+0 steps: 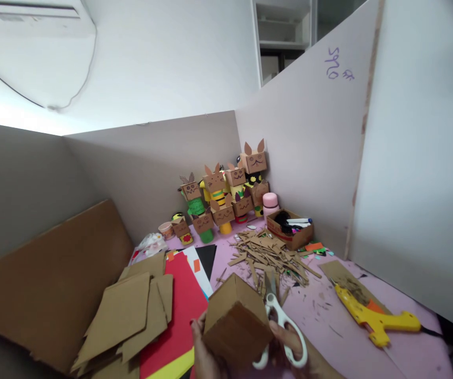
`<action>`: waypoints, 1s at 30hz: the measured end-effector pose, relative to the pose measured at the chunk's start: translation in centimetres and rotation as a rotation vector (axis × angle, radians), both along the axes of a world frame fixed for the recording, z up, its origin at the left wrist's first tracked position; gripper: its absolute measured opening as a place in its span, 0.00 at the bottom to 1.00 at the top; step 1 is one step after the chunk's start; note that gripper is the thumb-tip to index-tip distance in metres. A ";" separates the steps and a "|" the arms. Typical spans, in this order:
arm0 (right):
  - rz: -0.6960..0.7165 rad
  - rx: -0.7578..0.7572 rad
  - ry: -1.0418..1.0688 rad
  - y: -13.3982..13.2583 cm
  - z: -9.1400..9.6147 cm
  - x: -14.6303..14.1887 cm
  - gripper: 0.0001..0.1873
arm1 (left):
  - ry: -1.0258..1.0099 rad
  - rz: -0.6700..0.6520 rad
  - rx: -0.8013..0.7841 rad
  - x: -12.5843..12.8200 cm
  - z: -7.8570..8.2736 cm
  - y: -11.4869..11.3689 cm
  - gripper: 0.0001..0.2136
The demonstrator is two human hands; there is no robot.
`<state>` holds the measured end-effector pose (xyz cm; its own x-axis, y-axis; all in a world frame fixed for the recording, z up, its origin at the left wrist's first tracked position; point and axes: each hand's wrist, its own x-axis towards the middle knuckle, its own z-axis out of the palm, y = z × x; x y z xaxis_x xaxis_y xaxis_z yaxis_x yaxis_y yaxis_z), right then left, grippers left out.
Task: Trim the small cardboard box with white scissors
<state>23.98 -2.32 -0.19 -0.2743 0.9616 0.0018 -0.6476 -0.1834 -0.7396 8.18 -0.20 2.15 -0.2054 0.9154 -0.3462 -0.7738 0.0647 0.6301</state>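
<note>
A small brown cardboard box (236, 329) is held up near the bottom middle, one corner pointing at the camera. My left hand (203, 350) is closed around its left side; some fingers are hidden behind it. White-handled scissors (295, 337) are in my right hand (289, 339), with fingers through a handle loop and the blades pointing away over the scraps. That hand is also close against the box's right side; whether it grips the box too, I cannot tell. Just beyond lies a heap of cut cardboard strips (268, 252).
At left are stacked cardboard pieces (119, 310) on red paper (183, 300). Cardboard animal figures (214, 181) stand at the back beside a pink bottle (270, 202) and a box of markers (293, 237). A yellow glue gun (372, 318) lies right. Partition walls (305, 137) enclose the table.
</note>
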 end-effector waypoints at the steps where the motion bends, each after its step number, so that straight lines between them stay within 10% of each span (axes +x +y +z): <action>1: -0.008 -0.008 -0.017 0.1 -0.2 0.2 0.21 | -0.016 -0.024 0.013 0.1 -0.1 0.0 0.24; 12: 0.058 0.121 0.061 -0.4 1.1 0.0 0.27 | 0.094 -0.119 0.149 1.1 -2.4 -0.3 0.40; 19: 0.045 0.004 -0.061 0.2 -1.6 0.3 0.27 | -0.014 -0.161 0.050 -0.4 -0.9 -0.3 0.27; 30: -0.258 0.261 -0.207 0.4 -0.8 1.2 0.52 | 0.246 -0.087 0.117 0.7 -0.4 -0.3 0.35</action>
